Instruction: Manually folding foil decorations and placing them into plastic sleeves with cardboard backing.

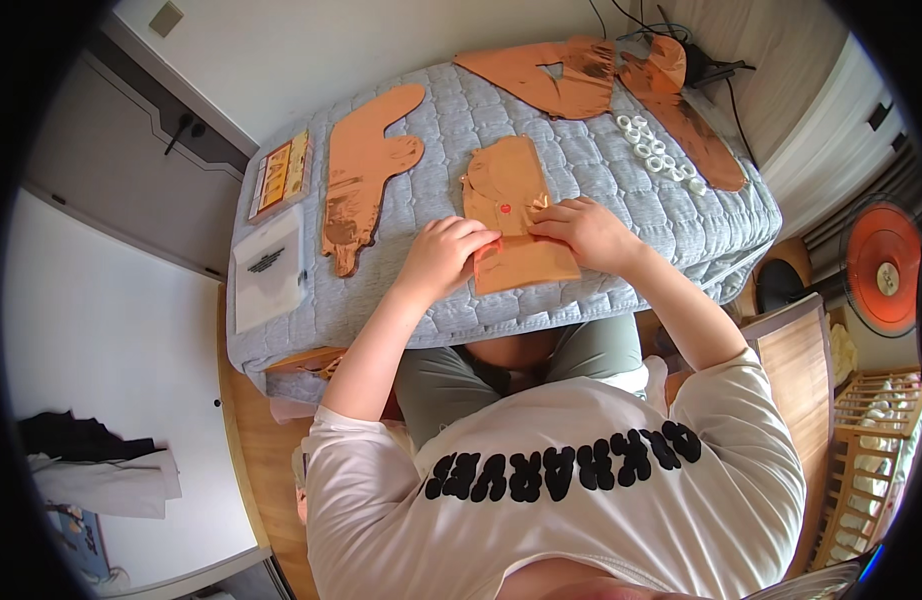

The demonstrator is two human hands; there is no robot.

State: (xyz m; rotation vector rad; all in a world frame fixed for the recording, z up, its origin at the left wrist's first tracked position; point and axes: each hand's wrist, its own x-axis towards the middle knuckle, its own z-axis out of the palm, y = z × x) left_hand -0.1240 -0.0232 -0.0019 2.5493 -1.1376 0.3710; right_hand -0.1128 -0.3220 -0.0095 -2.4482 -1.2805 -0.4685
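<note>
A flat, copper-coloured foil balloon [516,172] lies in front of me on the quilted grey mattress [401,285]. Its near part is folded over, making a straight crease, and a small red round mark shows near the middle. My left hand [446,255] pinches the left edge beside the crease. At the right edge, my right hand [591,235] is closed on the foil, fingertips bent onto it. To the left lies another flat foil balloon [366,150], letter-shaped and deflated.
More flat copper foil balloons [541,80] lie at the far edge. White tape rolls [656,150] cluster at right. A boxed set [281,178] and white case [271,268] sit at left. Dark cables [716,70] hang behind; an orange fan [884,265] stands right.
</note>
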